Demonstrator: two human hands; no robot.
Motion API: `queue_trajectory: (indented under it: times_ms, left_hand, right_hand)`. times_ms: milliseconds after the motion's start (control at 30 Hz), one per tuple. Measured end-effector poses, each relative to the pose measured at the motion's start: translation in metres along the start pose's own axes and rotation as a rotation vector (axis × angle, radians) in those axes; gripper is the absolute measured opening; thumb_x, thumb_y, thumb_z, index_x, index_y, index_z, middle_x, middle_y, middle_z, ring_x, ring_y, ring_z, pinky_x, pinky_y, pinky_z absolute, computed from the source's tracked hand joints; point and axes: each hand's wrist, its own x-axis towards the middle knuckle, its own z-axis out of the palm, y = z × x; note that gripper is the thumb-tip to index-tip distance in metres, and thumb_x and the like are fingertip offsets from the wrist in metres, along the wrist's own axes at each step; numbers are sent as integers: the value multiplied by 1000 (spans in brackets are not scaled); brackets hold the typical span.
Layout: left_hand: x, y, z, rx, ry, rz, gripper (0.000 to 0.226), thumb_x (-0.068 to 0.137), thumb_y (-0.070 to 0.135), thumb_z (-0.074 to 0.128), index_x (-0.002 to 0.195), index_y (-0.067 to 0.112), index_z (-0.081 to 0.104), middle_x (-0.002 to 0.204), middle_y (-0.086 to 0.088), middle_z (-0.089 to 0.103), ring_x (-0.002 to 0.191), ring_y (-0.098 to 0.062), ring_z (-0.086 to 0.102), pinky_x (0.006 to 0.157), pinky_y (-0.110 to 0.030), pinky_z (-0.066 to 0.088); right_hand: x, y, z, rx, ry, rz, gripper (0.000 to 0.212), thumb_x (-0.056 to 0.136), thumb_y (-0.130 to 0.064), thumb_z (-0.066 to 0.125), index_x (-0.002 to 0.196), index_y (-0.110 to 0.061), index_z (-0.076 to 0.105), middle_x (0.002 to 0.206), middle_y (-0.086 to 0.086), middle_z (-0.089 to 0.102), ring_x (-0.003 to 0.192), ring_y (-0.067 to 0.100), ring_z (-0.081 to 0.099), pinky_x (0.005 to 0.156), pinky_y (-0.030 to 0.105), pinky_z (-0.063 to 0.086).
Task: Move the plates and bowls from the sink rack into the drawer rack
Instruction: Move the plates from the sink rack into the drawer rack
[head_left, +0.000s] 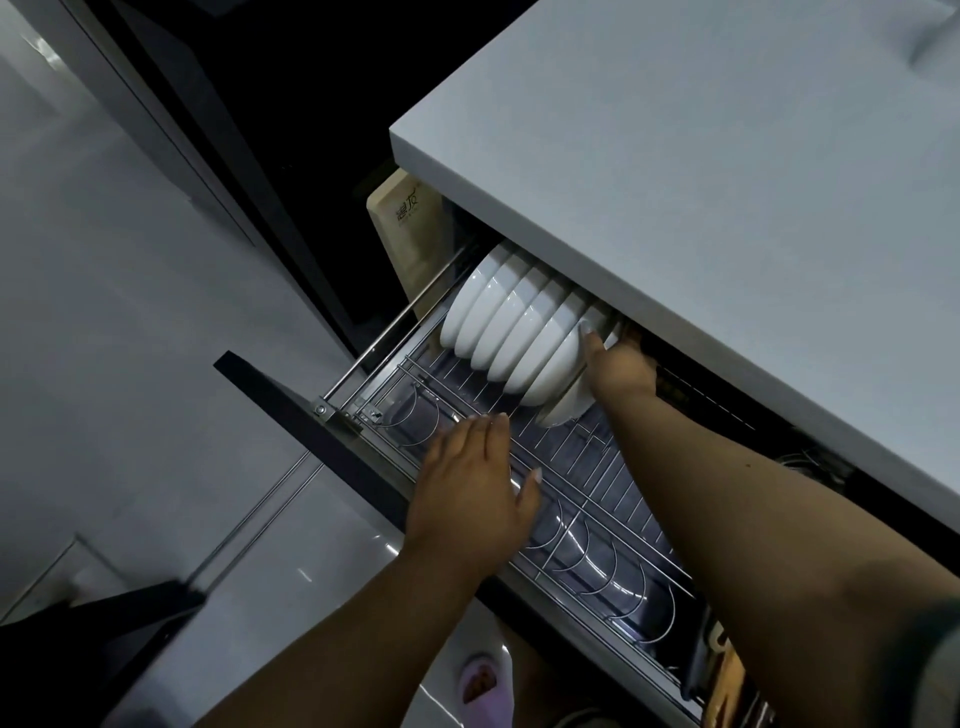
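Note:
A pulled-out drawer rack (582, 483) of chrome wire sits under a grey countertop. Several white bowls (498, 317) stand on edge in a row at the rack's far side, partly tucked under the counter. My right hand (615, 364) reaches to the near end of that row and holds the last white bowl (563, 395), thumb on its rim, fingers hidden behind it. My left hand (475, 483) rests flat with straight fingers on the front rail of the rack. The sink rack is out of view.
The grey countertop (701, 171) overhangs the drawer's back half. A wooden cutting board (410, 228) stands upright beside the drawer's far end. The black drawer front (311, 415) juts out left. Pale floor tiles and my slippered foot (480, 683) lie below.

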Motion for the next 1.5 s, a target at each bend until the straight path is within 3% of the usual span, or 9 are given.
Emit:
queue_trajectory:
  times_ms: [233, 367, 533, 600, 700, 767, 900, 1100, 1500]
  left_hand:
    - [-1, 1, -3, -26, -7, -14, 73, 85, 55, 24, 140, 10, 41, 138, -9, 51, 131, -26, 42, 109, -42, 30]
    - [-1, 0, -3, -32, -2, -20, 74, 84, 55, 24, 140, 9, 41, 134, -10, 54, 127, -26, 46, 106, -40, 34]
    - [-2, 0, 0, -16, 62, -11, 69, 85, 51, 31, 133, 6, 49, 119, -12, 64, 115, -28, 56, 96, -40, 43]
    - [-2, 2, -3, -23, 55, -18, 67, 88, 50, 32, 138, 7, 44, 123, -12, 62, 117, -27, 53, 97, -38, 41]
    - [-2, 5, -8, -46, -2, -52, 61, 95, 47, 38, 144, 12, 31, 131, -8, 55, 120, -23, 49, 96, -34, 39]
    - [-3, 7, -12, -23, -18, -68, 57, 97, 45, 37, 143, 14, 29, 122, -8, 60, 110, -24, 55, 86, -33, 44]
    - [-4, 5, -14, 5, -77, -65, 46, 98, 43, 32, 137, 18, 33, 98, -7, 65, 87, -27, 61, 70, -34, 50]
    - [-26, 20, -23, -70, -50, 4, 36, 98, 39, 40, 125, 16, 47, 93, -2, 66, 82, -23, 63, 71, -37, 54]
    - [-81, 93, -52, -35, 0, 191, 35, 98, 38, 39, 126, 18, 49, 107, -3, 66, 98, -25, 61, 69, -30, 43]
  right_hand:
    - [11, -3, 1, -66, -69, -1, 70, 98, -54, 30, 141, 2, 36, 147, 21, 39, 137, 35, 31, 108, 31, 28]
    - [11, 4, 4, -31, -52, -8, 73, 96, -55, 36, 143, 1, 31, 147, 23, 37, 138, 37, 29, 109, 35, 28]
    - [-6, 17, 10, 45, -40, -35, 75, 93, -54, 44, 152, -20, 12, 147, 29, 24, 135, 41, 32, 107, 39, 32]
    - [-16, 24, 12, 56, -53, -74, 74, 93, -54, 44, 152, -26, 10, 147, 26, 25, 132, 41, 36, 104, 38, 35]
    - [-35, 35, 12, 26, -75, -147, 69, 94, -53, 43, 151, -23, 19, 146, 24, 29, 126, 38, 44, 99, 34, 39]
    - [-50, 44, 9, -3, -81, -194, 64, 96, -51, 41, 149, -17, 29, 145, 23, 35, 128, 34, 43, 100, 31, 37]
    - [-80, 64, -5, 17, -87, -272, 56, 96, -49, 43, 141, -15, 43, 141, 15, 47, 120, 28, 53, 94, 29, 39]
    - [-125, 88, -49, -63, -1, -407, 48, 96, -43, 46, 136, -17, 49, 131, 12, 53, 119, 24, 51, 88, 24, 35]
    - [-221, 137, -146, -21, 307, -544, 44, 96, -41, 48, 134, -19, 51, 93, -2, 56, 83, 11, 51, 69, 24, 36]
